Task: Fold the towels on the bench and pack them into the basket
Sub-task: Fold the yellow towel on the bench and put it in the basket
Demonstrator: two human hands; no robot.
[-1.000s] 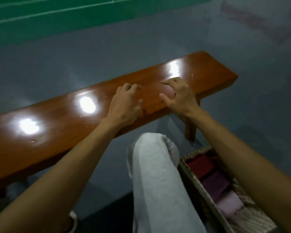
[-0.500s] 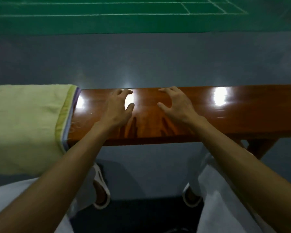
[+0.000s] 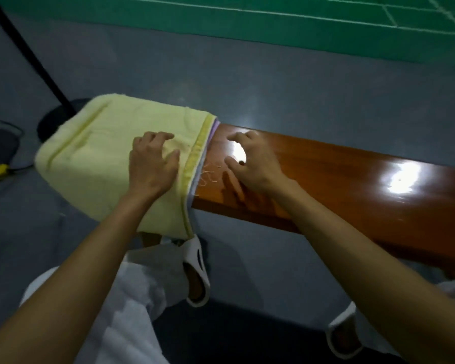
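We look down on a glossy wooden bench (image 3: 352, 185) that crosses the frame and is cut off at the right edge. A yellow towel (image 3: 95, 153), centre left, drapes over its left end and hides it. Only a lilac sliver (image 3: 213, 128) of a second cloth shows under the yellow hem. Our left hand (image 3: 153, 166) rests on the towel with its fingers clawed and the cloth puckered by the thumb; we cannot tell whether it truly grips. Our right hand (image 3: 255, 166), half-spread and holding nothing, is over bare wood just right of the hem. Whether its fingertips touch the wood is unclear.
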